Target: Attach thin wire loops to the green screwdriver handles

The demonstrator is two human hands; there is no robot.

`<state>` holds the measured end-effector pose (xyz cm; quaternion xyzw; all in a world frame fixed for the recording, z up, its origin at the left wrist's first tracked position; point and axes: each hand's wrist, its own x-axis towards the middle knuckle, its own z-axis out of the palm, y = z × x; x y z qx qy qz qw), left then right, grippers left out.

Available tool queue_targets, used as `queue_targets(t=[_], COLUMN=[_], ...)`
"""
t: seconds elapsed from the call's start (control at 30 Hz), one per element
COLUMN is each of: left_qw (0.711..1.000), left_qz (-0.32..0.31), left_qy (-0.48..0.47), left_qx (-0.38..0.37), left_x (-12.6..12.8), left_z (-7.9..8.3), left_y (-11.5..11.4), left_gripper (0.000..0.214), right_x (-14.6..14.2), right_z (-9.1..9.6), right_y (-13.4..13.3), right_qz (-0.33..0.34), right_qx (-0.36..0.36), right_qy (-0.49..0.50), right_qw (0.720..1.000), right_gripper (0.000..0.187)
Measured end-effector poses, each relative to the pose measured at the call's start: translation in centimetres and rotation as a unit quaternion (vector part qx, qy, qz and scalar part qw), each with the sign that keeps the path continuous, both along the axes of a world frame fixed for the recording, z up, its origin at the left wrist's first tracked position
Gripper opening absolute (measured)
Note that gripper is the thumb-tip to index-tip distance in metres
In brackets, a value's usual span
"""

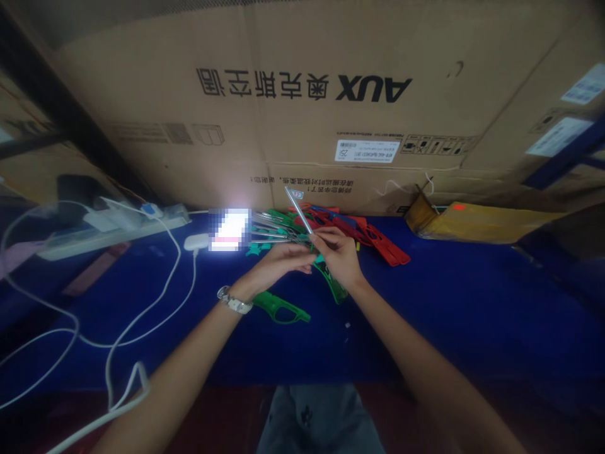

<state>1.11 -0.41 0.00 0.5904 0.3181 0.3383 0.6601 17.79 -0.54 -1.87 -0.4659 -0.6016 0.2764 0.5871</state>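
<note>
My right hand (339,257) is closed around the lower end of a thin silver metal rod (299,209), which leans up and to the left. A small label (297,195) sticks out near the rod's top. My left hand (282,260), wrist in a white watch (235,301), has its fingers curled together against the right fingertips. A bit of green shows between the hands, but what the left fingers pinch is hidden. Below them lies a green plastic piece (302,313) with an elongated opening. Another green piece (336,290) rests under my right hand.
Behind my hands are more silver rods (271,234), green parts and a pile of red plastic pieces (378,243). A lit phone (229,230), a white charger (196,242), cables and a power strip (113,232) lie left. A yellow package (466,222) sits right, before a large carton (293,38).
</note>
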Motion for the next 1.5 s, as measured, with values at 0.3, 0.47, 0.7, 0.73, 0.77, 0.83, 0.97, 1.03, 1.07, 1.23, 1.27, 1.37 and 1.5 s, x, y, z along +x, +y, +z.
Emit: queue_targets(t=[0.3,0.47,0.7,0.73,0.77,0.83,0.97,1.03,1.07,1.23,1.27,1.37,1.5], left_qw=[0.991,0.989,0.987,0.987,0.987,0.988,0.989,0.992,0.993,0.992,0.989,0.977,0.976], left_qz=[0.098,0.122,0.149,0.15,0.15,0.15,0.147,0.126,0.114,0.123,0.144,0.211,0.22], left_qy=[0.079,0.083,0.055,0.051,0.046,0.033,0.018,0.015,0.014,0.013,0.01,-0.004,-0.011], left_qx=[0.042,-0.004,-0.032,-0.025,-0.019,-0.014,-0.019,-0.021,-0.02,-0.013,-0.016,-0.017,0.001], left_x=[1.4,1.6,1.6,1.6,1.6,1.8,2.0,2.0,1.9,1.8,1.9,2.4,2.9], left_z=[-0.9,-0.5,-0.8,-0.9,-1.0,-1.1,-0.9,-0.8,-0.7,-1.1,-1.3,-1.6,-1.7], left_y=[-0.1,-0.4,-0.2,-0.2,-0.3,-0.4,-0.8,-0.8,-0.7,-0.3,-0.3,-0.5,-1.0], left_gripper=[0.023,0.015,0.016,0.017,0.017,0.019,0.019,0.016,0.016,0.016,0.016,0.016,0.02], right_x=[-0.2,-0.5,-0.8,-0.8,-0.9,-1.0,-1.1,-1.0,-0.9,-0.9,-0.9,-1.0,-0.9], right_z=[-0.1,0.1,-0.6,-0.8,-0.9,-1.1,-1.2,-1.3,-1.3,-1.2,-1.2,-1.2,-1.1], right_y=[-0.2,-0.5,0.2,0.4,0.4,0.5,0.6,0.6,0.6,0.6,0.7,0.7,0.7], right_qz=[-0.03,-0.025,-0.02,-0.018,-0.017,-0.017,-0.035,-0.044,-0.047,-0.055,-0.056,-0.06,-0.064], right_qx=[0.029,0.036,-0.008,-0.019,-0.029,-0.045,-0.059,-0.061,-0.06,-0.04,-0.038,-0.033,-0.038], right_qy=[-0.018,-0.038,0.034,0.054,0.073,0.104,0.125,0.111,0.103,0.091,0.095,0.114,0.104], right_qw=[0.999,0.998,0.999,0.998,0.997,0.993,0.99,0.991,0.992,0.994,0.993,0.991,0.992], right_gripper=[0.016,0.015,0.016,0.017,0.018,0.019,0.02,0.019,0.019,0.018,0.018,0.018,0.015])
